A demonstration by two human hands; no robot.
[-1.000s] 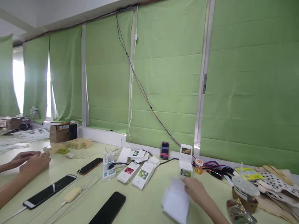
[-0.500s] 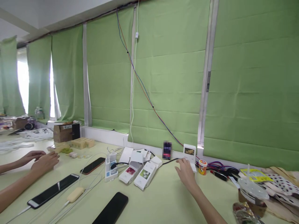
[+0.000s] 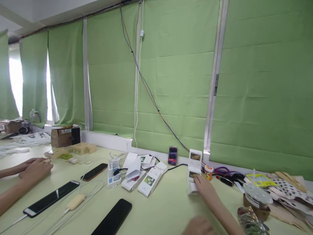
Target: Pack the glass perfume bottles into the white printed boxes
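Pale table [image 3: 151,213] beneath dark phones [image 3: 112,218], white boxes [image 3: 149,182] and, seemingly, rumpled cloth [image 3: 288,192].

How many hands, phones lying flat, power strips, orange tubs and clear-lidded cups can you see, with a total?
Your hands: 2, one at a white box
Co-worker's hands: 2
Flat phones: 3
Power strip: 1
Orange tub: 1
Clear-lidded cup: 1
Total: 10

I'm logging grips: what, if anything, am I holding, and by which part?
Your right hand is at a small white box's right side; whether it grips cannot be told. Your left hand is blurred, its hold unclear.
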